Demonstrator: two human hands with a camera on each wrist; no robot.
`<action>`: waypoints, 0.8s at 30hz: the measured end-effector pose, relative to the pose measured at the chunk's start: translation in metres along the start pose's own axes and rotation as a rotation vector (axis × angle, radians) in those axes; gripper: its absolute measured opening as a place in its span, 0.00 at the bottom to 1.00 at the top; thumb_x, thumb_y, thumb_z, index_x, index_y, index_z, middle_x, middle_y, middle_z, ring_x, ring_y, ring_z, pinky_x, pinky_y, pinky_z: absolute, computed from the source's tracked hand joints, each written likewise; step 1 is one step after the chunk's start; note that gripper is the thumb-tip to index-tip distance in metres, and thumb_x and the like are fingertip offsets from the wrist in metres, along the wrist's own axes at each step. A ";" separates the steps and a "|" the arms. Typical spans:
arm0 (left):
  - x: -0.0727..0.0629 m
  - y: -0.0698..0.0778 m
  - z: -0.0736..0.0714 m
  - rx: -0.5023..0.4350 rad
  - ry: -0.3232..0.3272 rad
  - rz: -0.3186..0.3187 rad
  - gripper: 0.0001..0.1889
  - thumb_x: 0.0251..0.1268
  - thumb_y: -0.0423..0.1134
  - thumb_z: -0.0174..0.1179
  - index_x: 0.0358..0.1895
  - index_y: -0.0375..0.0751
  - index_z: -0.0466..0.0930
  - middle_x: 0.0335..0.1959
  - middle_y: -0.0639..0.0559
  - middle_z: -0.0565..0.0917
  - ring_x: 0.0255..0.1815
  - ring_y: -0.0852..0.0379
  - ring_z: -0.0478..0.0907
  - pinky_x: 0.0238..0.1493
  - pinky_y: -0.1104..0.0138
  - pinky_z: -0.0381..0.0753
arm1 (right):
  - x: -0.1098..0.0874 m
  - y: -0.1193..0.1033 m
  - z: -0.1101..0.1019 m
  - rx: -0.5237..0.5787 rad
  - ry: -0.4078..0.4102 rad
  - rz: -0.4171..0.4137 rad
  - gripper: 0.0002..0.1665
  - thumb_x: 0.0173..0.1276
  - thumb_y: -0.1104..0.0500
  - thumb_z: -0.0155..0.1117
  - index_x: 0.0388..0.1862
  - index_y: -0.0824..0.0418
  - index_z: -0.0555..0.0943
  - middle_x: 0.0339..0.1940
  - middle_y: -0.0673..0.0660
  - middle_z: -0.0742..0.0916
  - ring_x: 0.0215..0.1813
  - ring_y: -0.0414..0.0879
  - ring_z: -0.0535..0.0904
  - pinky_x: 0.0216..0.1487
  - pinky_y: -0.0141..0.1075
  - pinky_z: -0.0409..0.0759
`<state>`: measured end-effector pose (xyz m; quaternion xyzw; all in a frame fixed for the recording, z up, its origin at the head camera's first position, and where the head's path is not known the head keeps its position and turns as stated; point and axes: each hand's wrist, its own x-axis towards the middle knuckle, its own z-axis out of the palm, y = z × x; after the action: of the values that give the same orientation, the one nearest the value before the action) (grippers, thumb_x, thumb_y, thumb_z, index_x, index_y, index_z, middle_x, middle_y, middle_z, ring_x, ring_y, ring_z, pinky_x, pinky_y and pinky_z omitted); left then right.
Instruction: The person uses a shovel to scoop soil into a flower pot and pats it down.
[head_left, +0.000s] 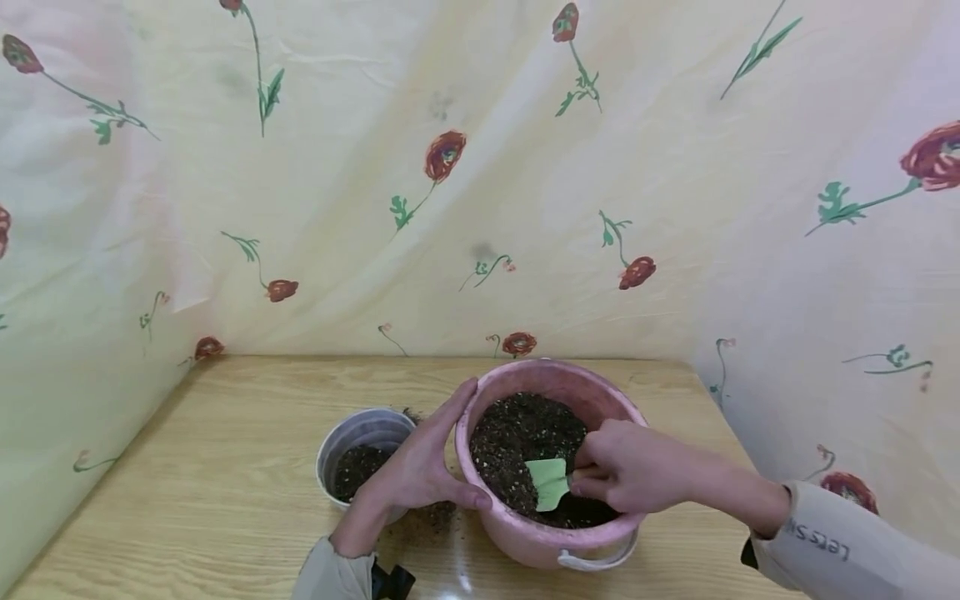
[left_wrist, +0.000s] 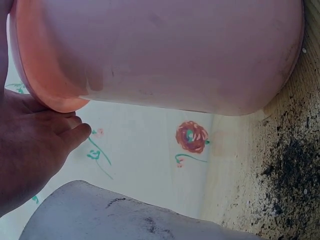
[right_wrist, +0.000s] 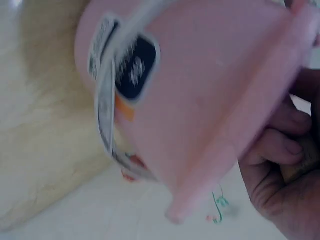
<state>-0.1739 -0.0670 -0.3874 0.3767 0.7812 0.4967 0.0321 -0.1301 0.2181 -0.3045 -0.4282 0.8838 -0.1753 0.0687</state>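
A pink bucket [head_left: 517, 546] with a white handle [head_left: 600, 560] holds dark potting soil [head_left: 525, 425]. My left hand [head_left: 423, 462] holds its left rim, thumb at the near side and fingers reaching along the far side. Inside the bucket, my right hand [head_left: 637, 468] grips a small trowel by its handle; the green blade [head_left: 549, 483] is against the soil. Part of the wooden handle [right_wrist: 297, 162] shows between the curled fingers in the right wrist view. Left of the bucket stands a grey-white pot [head_left: 327, 462] with some soil in it, partly hidden by my left forearm.
Spilled soil [left_wrist: 295, 175] lies on the wooden table [head_left: 225, 467] between the pot and the bucket. A flower-patterned cloth [head_left: 337, 167] hangs behind the table and along both sides. A label [right_wrist: 137, 70] is stuck to the bucket's outer wall.
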 end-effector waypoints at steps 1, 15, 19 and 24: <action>0.000 0.000 0.000 0.001 -0.001 0.009 0.69 0.29 0.78 0.65 0.78 0.57 0.37 0.78 0.55 0.43 0.77 0.48 0.44 0.72 0.44 0.47 | -0.001 -0.001 0.002 0.008 0.002 0.027 0.21 0.64 0.58 0.66 0.13 0.48 0.70 0.13 0.34 0.57 0.16 0.23 0.49 0.17 0.19 0.51; 0.001 0.001 -0.005 0.057 -0.025 0.054 0.68 0.33 0.79 0.61 0.78 0.53 0.36 0.78 0.54 0.43 0.77 0.48 0.44 0.71 0.43 0.49 | 0.007 -0.005 0.007 -0.107 0.091 0.076 0.27 0.59 0.57 0.70 0.09 0.46 0.64 0.11 0.34 0.54 0.16 0.25 0.46 0.17 0.22 0.47; 0.000 0.001 -0.005 0.064 -0.030 0.045 0.68 0.33 0.79 0.62 0.78 0.53 0.37 0.78 0.54 0.43 0.77 0.48 0.44 0.72 0.45 0.48 | 0.008 -0.001 0.006 -0.119 0.084 0.066 0.25 0.59 0.56 0.70 0.10 0.46 0.67 0.11 0.34 0.56 0.16 0.25 0.48 0.18 0.22 0.47; 0.001 0.002 -0.006 0.059 -0.047 0.024 0.69 0.33 0.78 0.63 0.78 0.54 0.36 0.78 0.55 0.42 0.77 0.50 0.43 0.73 0.47 0.47 | 0.007 0.001 0.004 -0.061 0.105 0.041 0.23 0.63 0.56 0.67 0.11 0.45 0.69 0.11 0.33 0.56 0.16 0.24 0.47 0.17 0.21 0.46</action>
<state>-0.1761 -0.0711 -0.3829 0.3982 0.7900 0.4649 0.0336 -0.1338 0.2125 -0.3081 -0.4021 0.8997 -0.1692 0.0128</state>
